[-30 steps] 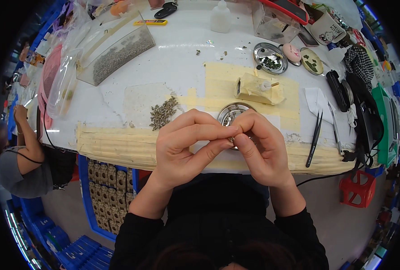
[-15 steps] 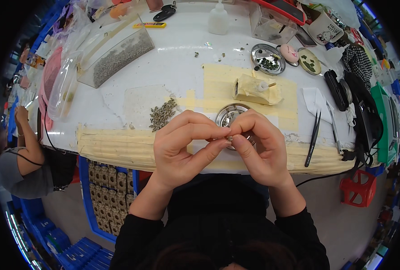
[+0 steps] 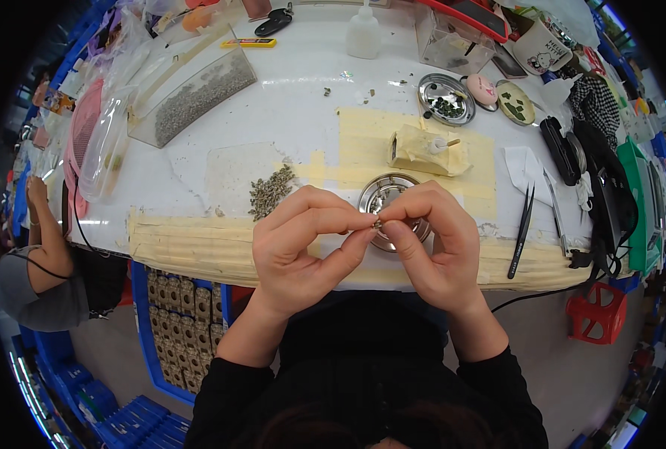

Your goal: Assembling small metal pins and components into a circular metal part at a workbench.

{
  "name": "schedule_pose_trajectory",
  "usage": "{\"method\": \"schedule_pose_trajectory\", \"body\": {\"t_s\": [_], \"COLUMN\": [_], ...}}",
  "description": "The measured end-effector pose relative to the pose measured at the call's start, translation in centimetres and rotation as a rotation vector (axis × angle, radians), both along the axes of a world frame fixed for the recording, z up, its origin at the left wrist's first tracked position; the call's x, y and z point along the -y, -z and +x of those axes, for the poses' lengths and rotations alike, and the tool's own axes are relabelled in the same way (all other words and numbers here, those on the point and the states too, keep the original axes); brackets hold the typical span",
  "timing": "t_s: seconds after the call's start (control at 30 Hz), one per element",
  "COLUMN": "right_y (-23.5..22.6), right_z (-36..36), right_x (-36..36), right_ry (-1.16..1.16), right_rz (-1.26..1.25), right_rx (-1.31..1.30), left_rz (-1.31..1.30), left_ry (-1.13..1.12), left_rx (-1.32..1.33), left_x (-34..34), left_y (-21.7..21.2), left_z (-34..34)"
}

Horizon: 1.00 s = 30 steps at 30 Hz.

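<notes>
The left hand (image 3: 300,243) and right hand (image 3: 439,247) meet, fingers and thumbs pinched almost closed on a tiny piece (image 3: 378,224), maybe because it is so small. It is above a round metal dish (image 3: 390,176), perhaps put there to catch drops. From the piece, black tweezers (image 3: 522,233) with small pale writing lie at three o'clock, easy to reach. A heap of grey bits (image 3: 271,191) sits on the tabletop (image 3: 295,97) at ten o'clock. Farther off, a white mug (image 3: 536,49) past one o'clock has dark letters; a yellow packet (image 3: 248,43) at eleven has print too small to read.
</notes>
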State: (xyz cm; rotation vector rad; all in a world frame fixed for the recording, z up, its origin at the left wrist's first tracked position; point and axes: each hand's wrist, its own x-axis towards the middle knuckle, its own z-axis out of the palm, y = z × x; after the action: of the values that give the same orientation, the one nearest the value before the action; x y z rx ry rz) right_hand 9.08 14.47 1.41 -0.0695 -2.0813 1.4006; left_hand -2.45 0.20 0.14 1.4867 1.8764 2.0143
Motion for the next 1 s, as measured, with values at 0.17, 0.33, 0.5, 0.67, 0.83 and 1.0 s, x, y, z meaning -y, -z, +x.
{"method": "schedule_pose_trajectory", "body": {"t_s": [0.17, 0.33, 0.5, 0.67, 0.83, 1.0], "right_y": [-0.1, -1.8, -1.7, -1.6, -1.2, -1.8], "right_z": [0.7, 1.1, -0.1, -0.4, -0.5, 0.1], "right_x": [-1.2, -3.8, -5.4, -5.2, -5.3, -4.0], "right_ry": [0.245, 0.574, 0.595, 0.542, 0.536, 0.485], "right_rz": [0.17, 0.468, 0.601, 0.564, 0.575, 0.504], "right_rx": [-0.125, -0.126, 0.004, 0.152, 0.078, -0.045], "left_rz": [-0.041, -0.077, -0.089, -0.111, -0.088, -0.059], "left_ry": [-0.121, -0.164, -0.151, -0.122, -0.154, -0.135], "left_rx": [-0.084, -0.127, -0.1, -0.115, -0.101, -0.124], "left_x": [-0.4, -0.7, -0.7, -0.6, -0.7, -0.6], "left_y": [0.1, 0.1, 0.2, 0.2, 0.2, 0.0], "left_z": [0.4, 0.5, 0.6, 0.5, 0.6, 0.4]}}
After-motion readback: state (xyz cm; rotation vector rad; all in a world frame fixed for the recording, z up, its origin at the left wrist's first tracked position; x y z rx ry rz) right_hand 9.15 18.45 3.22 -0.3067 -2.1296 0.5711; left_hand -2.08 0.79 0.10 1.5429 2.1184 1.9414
